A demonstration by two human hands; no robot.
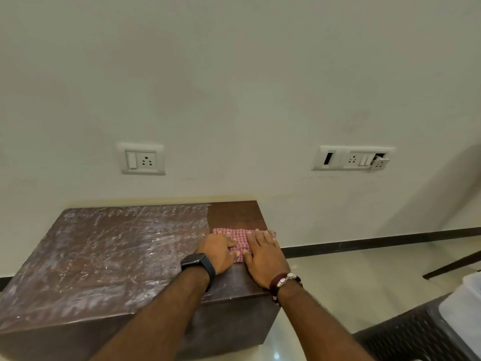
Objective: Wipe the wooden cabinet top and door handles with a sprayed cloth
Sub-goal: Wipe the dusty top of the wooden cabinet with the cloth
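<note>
A red-and-white checked cloth (240, 241) lies flat on the right part of the brown wooden cabinet top (104, 256). My left hand (218, 252), with a black watch on the wrist, presses on the cloth's left side, fingers spread. My right hand (264, 256), with a beaded bracelet, presses flat on the cloth's right side near the cabinet's right edge. A strip of the top behind the cloth is dark and clean; the rest is covered with whitish dusty smears. The cabinet doors and handles are hidden from this angle.
The cabinet stands against a pale wall with two socket plates (142, 158) (352, 158). To the right is shiny tiled floor (338, 282), a dark woven chair or basket (406, 334) with a white container (466, 306), and a dark slanted leg (453, 264).
</note>
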